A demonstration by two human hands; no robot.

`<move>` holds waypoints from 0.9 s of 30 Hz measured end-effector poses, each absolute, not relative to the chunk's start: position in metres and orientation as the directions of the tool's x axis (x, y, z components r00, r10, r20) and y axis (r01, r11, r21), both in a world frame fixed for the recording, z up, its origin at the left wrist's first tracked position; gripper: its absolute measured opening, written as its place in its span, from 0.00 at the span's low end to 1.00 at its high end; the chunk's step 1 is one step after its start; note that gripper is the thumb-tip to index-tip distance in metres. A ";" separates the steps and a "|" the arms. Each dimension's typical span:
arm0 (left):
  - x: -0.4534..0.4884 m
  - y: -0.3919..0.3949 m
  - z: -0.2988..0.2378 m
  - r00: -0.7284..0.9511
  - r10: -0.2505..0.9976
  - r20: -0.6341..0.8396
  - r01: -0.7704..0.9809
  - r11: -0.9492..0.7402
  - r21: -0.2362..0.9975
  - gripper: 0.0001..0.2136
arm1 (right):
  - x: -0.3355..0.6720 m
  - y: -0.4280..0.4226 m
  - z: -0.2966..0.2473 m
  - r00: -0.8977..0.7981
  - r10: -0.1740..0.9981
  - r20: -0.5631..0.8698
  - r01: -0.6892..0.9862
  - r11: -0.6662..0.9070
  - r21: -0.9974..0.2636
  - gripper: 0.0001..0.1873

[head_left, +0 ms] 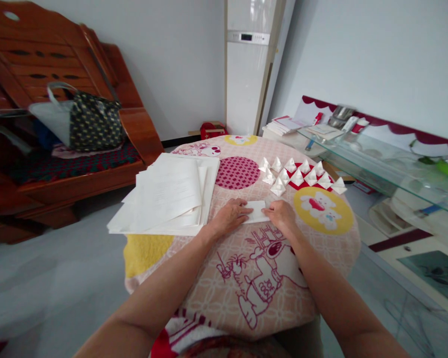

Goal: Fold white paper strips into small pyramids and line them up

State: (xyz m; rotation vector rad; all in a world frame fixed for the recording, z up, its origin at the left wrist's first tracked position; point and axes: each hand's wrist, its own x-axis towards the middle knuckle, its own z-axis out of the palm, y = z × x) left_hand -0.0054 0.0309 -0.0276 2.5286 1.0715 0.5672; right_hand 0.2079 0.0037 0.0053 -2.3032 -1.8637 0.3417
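A small folded sheet of white paper lies flat on the cloth-covered table between my hands. My left hand holds its left end, fingers resting over the paper's edge. With bent fingers, my right hand grips the right end; a pale flap stands up slightly there. Beyond the right hand, several folded white paper boats with pointed peaks stand in rows. To the left of my left hand is a loose stack of white paper sheets, the top ones faintly printed.
A patterned cloth covers the round table. At the right stands a glass-topped cabinet with items on it. A wooden bench carrying a dark patterned bag is at the left. A tall white air conditioner stands behind.
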 end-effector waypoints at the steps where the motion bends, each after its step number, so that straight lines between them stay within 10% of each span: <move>1: -0.005 0.030 -0.027 0.643 0.732 0.227 0.604 -0.666 0.438 0.15 | 0.208 0.004 0.006 0.199 0.978 -0.064 0.934 -0.209 -0.290 0.14; 8: -0.004 0.024 -0.018 0.652 0.731 0.199 0.614 -0.664 0.428 0.17 | 0.197 -0.001 0.009 0.032 0.991 0.130 0.749 0.063 -0.660 0.10; 15: -0.004 0.024 -0.016 0.638 0.748 0.183 0.614 -0.638 0.465 0.18 | 0.189 -0.004 0.010 -0.051 0.997 -0.061 0.881 0.016 -0.473 0.08; 27: -0.002 0.021 -0.009 0.637 0.754 0.158 0.637 -0.631 0.444 0.16 | 0.175 -0.010 0.013 -0.096 0.985 -0.145 0.861 0.009 -0.509 0.05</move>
